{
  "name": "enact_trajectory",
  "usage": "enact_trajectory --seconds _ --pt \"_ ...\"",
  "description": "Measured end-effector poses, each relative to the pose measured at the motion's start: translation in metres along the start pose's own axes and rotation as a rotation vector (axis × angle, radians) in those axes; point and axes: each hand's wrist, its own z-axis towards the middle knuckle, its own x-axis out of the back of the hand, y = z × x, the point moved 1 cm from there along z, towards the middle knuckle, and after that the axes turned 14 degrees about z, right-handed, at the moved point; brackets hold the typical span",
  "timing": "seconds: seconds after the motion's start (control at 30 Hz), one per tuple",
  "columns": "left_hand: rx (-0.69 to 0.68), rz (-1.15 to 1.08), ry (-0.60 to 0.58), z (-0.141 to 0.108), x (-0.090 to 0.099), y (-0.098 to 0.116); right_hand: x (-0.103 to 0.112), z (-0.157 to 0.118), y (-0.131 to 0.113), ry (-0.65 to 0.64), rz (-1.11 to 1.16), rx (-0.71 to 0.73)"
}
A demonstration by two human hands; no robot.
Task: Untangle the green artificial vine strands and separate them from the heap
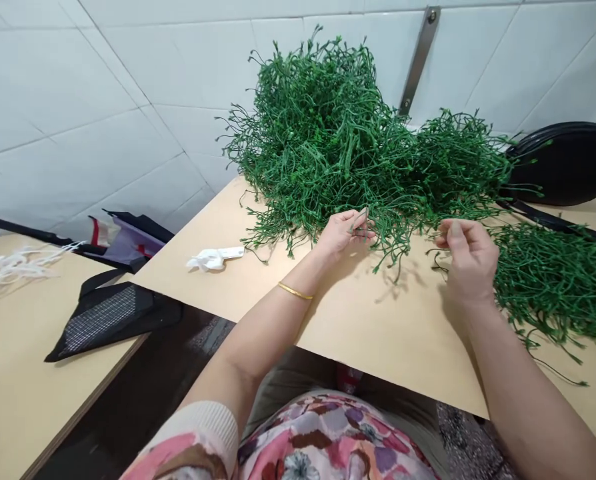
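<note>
A big heap of green plastic-looking plant stems [328,133] with small budded tips is piled on the table [258,293] against the wall. At its front edge my left hand [345,233], with a gold bangle on the wrist, is closed in a pinch on a thin green stem. To the right, my right hand [471,260] is held above the table with thumb and fingers pinched together. What lies between those fingers is too small to make out. A smaller pile of green stems [558,283] rests beside my right wrist.
A crumpled white tissue-like piece [215,259] lies left of the heap. On the left table are white strips [18,270] and a black mesh bag [103,317]. A black bag [568,163] stands at the back right. A metal bracket [419,60] is fixed to the tiled wall.
</note>
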Motion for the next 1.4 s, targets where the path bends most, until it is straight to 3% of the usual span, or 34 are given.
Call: enact_trajectory --seconds 0.07,0.13,0.2,0.27,0.33,0.4,0.47,0.57,0.63,0.7,0.77,0.9,1.0,1.1,1.23,1.33,1.4 --pt "0.009 -0.025 0.020 -0.001 0.001 0.001 -0.005 -0.007 -0.008 -0.127 -0.194 0.350" --pt "0.006 -0.032 0.029 -0.003 0.001 0.002 -0.012 -0.014 -0.013 -0.300 -0.358 0.604" --pt "-0.006 -0.036 -0.001 -0.005 0.000 0.003 -0.019 -0.020 -0.013 -0.404 -0.505 0.727" --pt "-0.027 -0.023 -0.061 -0.006 -0.003 0.003 -0.022 -0.022 -0.008 -0.445 -0.630 0.737" --pt "-0.045 0.021 -0.107 -0.007 -0.006 0.002 -0.021 -0.020 -0.002 -0.460 -0.661 0.664" --pt "-0.070 0.070 -0.083 -0.007 -0.007 0.002 -0.017 -0.017 0.002 -0.442 -0.549 0.537" --pt "-0.128 0.099 0.062 -0.006 -0.006 0.003 -0.012 -0.013 0.002 -0.359 -0.332 0.323" --pt "-0.220 0.104 0.379 -0.005 0.000 0.006 -0.007 -0.005 -0.001 -0.168 0.117 -0.117" --pt "-0.235 0.104 0.479 -0.005 0.003 0.007 -0.007 -0.001 -0.001 -0.070 0.402 -0.385" --pt "-0.228 0.122 0.449 -0.006 0.002 0.008 -0.008 0.001 -0.001 -0.024 0.574 -0.567" --pt "-0.222 0.157 0.344 -0.009 -0.001 0.008 -0.009 0.001 0.000 -0.029 0.637 -0.666" --pt "-0.206 0.219 0.104 -0.017 -0.011 0.010 -0.011 -0.001 0.000 -0.089 0.669 -0.735" --pt "-0.120 0.238 -0.019 -0.022 -0.017 0.010 -0.010 -0.003 -0.002 -0.150 0.649 -0.774" --pt "-0.033 0.184 -0.088 -0.024 -0.022 0.007 -0.010 -0.004 -0.002 -0.210 0.615 -0.797" --pt "0.030 0.088 -0.087 -0.024 -0.028 0.001 -0.011 -0.005 0.003 -0.285 0.505 -0.788" --pt "0.062 0.042 -0.052 -0.025 -0.031 0.002 -0.011 -0.005 0.005 -0.283 0.313 -0.659" --pt "0.070 0.023 -0.001 -0.026 -0.032 0.003 -0.008 -0.004 0.000 -0.182 0.109 -0.384"
